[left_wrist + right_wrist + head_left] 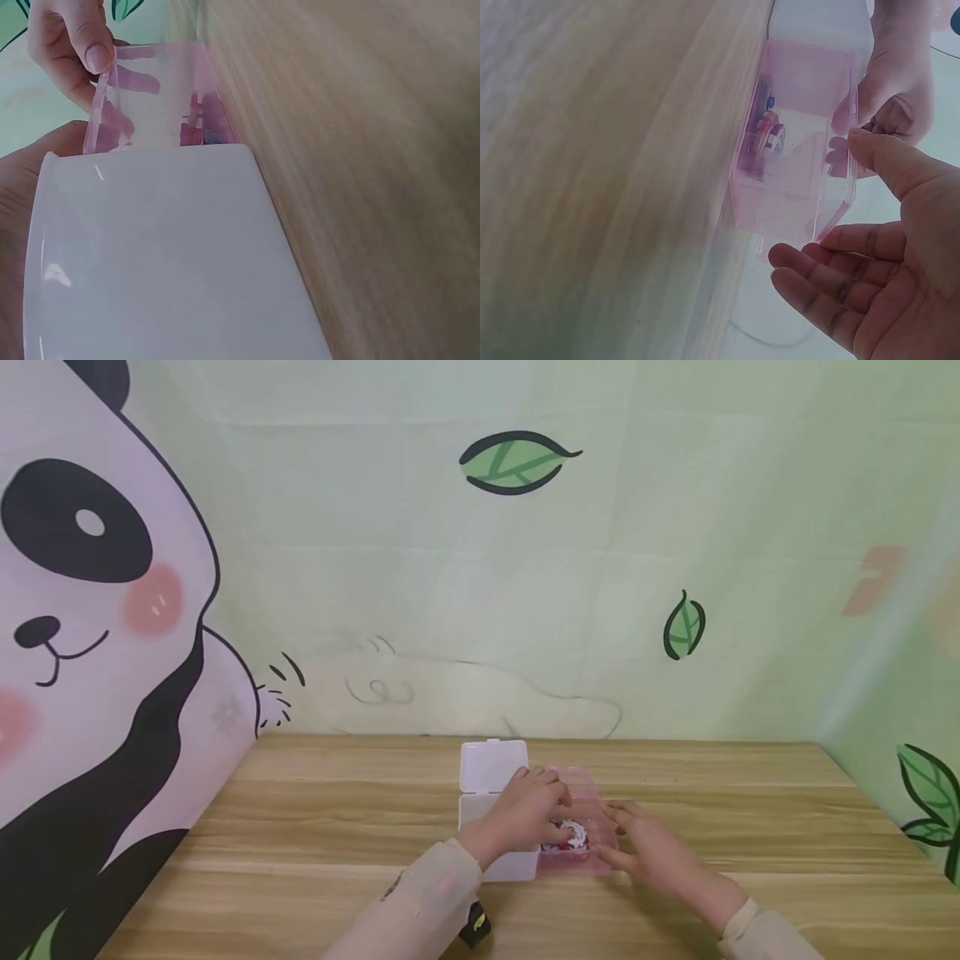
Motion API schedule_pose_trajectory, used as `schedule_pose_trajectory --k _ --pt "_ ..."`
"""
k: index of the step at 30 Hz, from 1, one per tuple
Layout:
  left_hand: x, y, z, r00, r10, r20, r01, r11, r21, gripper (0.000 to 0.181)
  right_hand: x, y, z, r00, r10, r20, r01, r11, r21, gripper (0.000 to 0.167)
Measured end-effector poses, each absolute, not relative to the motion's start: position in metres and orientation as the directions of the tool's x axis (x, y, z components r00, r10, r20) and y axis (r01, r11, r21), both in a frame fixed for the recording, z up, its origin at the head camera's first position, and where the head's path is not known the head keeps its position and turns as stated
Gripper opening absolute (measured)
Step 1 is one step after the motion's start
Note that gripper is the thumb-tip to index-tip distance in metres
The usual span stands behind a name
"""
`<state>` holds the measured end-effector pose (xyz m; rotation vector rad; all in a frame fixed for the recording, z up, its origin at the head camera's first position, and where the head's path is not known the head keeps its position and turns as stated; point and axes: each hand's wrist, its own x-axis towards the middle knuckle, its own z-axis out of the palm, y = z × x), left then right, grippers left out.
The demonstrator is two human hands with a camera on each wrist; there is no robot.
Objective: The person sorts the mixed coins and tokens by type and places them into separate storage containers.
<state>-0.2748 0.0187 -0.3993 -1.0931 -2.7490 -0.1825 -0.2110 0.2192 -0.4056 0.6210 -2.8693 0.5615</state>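
Note:
A translucent pink plastic box [603,862] stands on the table with its hinged lid [577,777] folded back. Inside lie small red, white and dark items [573,835], their kind unclear; in the right wrist view the red and white pieces [769,139] sit low in the box. My left hand [528,810] reaches over the white box beside it, fingers bent loosely above the pink box's inside, with nothing visible in them. The right hand [648,852] holds the pink box's right end, thumb on the rim and fingers at the other corner.
Against the pink box's left side stands a white plastic box [510,867], its lid [493,767] laid back. A black object with a yellow mark [475,925] lies by the left forearm, partly covered. Behind the wooden table [337,802] hangs a printed cloth [337,527].

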Motion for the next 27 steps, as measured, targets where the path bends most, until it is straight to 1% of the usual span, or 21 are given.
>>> schedule_pose_trajectory --k 6,18,24,27 --pt "-0.274 0.018 -0.398 -0.715 0.667 0.212 0.690 0.722 0.055 0.036 -0.210 0.220 -0.405 -0.902 -0.372 0.218 -0.427 0.842 -0.331 0.061" --pt "-0.272 0.015 -0.402 -0.728 0.647 0.227 0.680 0.725 0.112 0.037 -0.213 0.223 -0.406 -0.900 -0.382 0.211 -0.433 0.841 -0.324 0.064" --pt "-0.270 0.010 -0.404 -0.725 0.626 0.288 0.672 0.735 0.092 0.039 -0.214 0.225 -0.407 -0.901 -0.384 0.202 -0.431 0.845 -0.317 0.066" --pt "-0.265 0.004 -0.403 -0.733 0.597 0.326 0.659 0.742 0.122 0.042 -0.213 0.227 -0.409 -0.904 -0.375 0.206 -0.424 0.847 -0.321 0.068"
